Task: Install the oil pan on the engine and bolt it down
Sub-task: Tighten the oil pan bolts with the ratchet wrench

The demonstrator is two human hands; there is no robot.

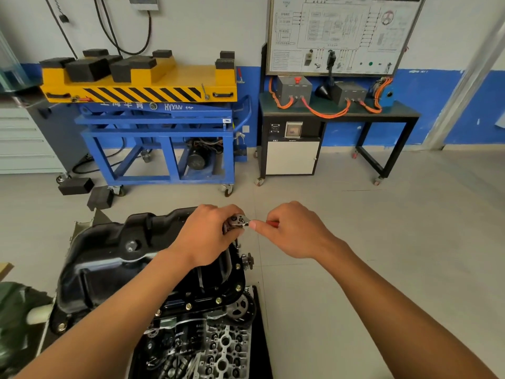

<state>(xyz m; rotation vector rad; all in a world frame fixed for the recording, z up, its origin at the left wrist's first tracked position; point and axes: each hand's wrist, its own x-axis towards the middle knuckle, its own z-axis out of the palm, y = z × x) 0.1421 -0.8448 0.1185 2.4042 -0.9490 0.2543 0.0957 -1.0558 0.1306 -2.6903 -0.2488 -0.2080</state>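
Tightening: head view, ratchet (238, 221) at the far edge of the oil pan (109, 253); what it drives is hidden.
Left hand (207, 233): fingers curled over the ratchet's head.
Right hand (292, 231): fingers wrapped round its red handle (272, 223).
Oil pan: black, seated on the engine (218, 346), bolts (188, 305) along its near rim.
Advice: keep the ratchet square, pull smoothly.

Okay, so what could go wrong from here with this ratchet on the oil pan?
Your left hand covers the silver ratchet head, so its seating is hidden; if tilted, it may slip off. Your right hand grips the red handle beside that head, so a slip could jam knuckles against the black oil pan.
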